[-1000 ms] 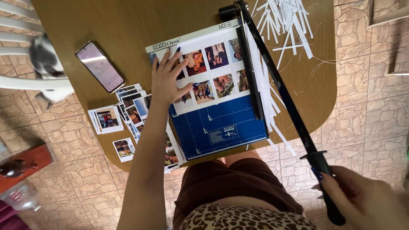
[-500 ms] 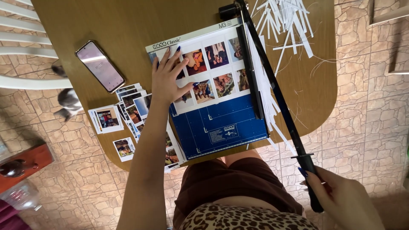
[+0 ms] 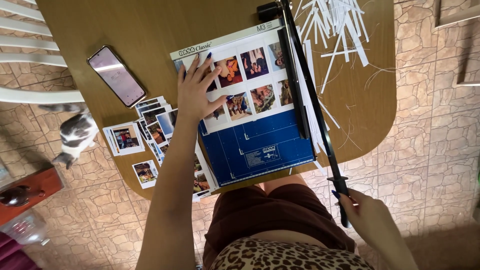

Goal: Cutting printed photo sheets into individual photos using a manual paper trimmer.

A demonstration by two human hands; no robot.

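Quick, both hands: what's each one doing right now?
Left hand: open, fingers spread, pressing flat on the photo sheet on the cutter.
Right hand: closed around the cutter handle.

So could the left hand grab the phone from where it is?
Probably yes. The left hand lies flat on the photo sheet on the paper cutter, and the phone lies on bare table just to its side, with nothing between them. It would have to let go of the sheet first.
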